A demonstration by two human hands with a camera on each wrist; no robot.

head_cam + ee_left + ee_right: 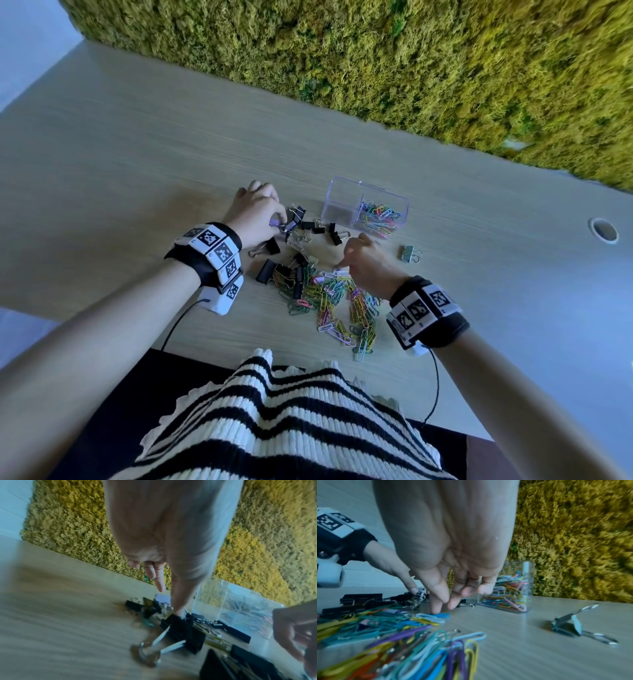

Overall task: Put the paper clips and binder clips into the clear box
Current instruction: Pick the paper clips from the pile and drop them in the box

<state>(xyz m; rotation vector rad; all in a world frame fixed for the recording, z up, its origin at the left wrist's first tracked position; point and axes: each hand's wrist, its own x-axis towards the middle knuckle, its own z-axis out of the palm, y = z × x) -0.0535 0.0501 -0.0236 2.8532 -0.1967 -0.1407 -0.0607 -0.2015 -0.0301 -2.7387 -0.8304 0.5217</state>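
Note:
The clear box (337, 192) stands past the clips; its right half holds coloured paper clips (378, 217), and its left half looks bare. Black binder clips (270, 269) lie scattered in front of it, above a spread of coloured paper clips (342, 308). My left hand (279, 222) pinches a lilac binder clip (290, 226) at the top of the black ones. At the pile's upper edge, my right hand (339, 269) has thumb and forefinger closing on a blue paper clip (442, 615). A silver binder clip (409, 254) lies alone to the right.
The light wooden table (137, 154) ends at a green moss wall (411, 68) behind the box. A round cable hole (603, 230) sits far right. My striped top and the table's near edge are just below the paper clips.

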